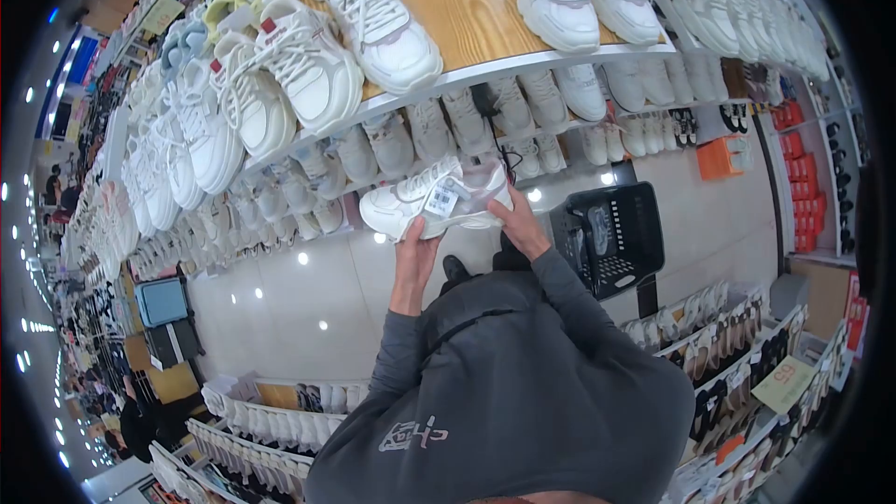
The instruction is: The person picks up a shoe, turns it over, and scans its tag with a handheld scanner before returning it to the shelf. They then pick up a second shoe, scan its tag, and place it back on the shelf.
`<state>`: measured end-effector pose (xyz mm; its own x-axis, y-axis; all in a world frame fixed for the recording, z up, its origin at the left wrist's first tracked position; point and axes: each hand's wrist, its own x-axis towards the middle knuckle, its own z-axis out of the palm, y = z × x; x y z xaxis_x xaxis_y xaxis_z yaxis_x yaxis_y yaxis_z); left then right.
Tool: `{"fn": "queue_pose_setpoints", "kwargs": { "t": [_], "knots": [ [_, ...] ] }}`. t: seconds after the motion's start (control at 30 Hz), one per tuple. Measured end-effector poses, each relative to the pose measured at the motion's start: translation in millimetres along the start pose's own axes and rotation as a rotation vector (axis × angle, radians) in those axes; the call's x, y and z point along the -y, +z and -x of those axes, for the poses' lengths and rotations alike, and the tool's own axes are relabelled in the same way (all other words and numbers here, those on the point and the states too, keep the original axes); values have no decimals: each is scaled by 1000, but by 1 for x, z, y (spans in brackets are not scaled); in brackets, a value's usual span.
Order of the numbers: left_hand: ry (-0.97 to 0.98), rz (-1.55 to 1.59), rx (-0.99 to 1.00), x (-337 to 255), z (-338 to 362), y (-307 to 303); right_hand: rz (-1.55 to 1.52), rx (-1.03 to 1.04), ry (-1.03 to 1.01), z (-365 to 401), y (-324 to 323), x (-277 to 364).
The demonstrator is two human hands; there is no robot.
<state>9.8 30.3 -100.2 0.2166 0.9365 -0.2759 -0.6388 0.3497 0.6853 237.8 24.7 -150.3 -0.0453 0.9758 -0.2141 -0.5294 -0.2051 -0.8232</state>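
A white sneaker (401, 201) with a paper tag (442, 199) hanging on its side is held up in front of my body, its toe to the left. My left hand (416, 250) grips it from below near the toe and middle. At the heel end on the right, my right hand (519, 227) is closed on the shoe. Part of a second pale shoe seems to overlap it at the heel; I cannot make out whether it is separate. Just beyond stand the shelves of white sneakers.
A wooden-topped shelf (467, 0) with white sneakers is ahead, more rows below it. A black basket (637, 233) stands on the floor at right. Shoe racks lie behind me on both sides. A blue suitcase (161, 302) and a person (138, 422) are at left.
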Motion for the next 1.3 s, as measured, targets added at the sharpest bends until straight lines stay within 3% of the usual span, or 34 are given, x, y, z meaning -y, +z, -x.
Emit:
{"fn": "queue_pose_setpoints", "kwargs": {
  "t": [0.17,0.43,0.77,0.97,1.3],
  "knots": [
    [82,-100,32,5,8,-6,-31,-52,-10,16,15,-3],
    [192,-40,-99,3,11,-16,91,-25,-22,20,6,4],
    [207,-106,-61,-7,21,-4,-207,-22,-16,25,10,2],
    [241,-69,-97,-8,27,19,-191,75,-103,33,21,8],
    [206,-126,98,-18,29,3,-286,-148,-150,30,13,19]
  ]
}}
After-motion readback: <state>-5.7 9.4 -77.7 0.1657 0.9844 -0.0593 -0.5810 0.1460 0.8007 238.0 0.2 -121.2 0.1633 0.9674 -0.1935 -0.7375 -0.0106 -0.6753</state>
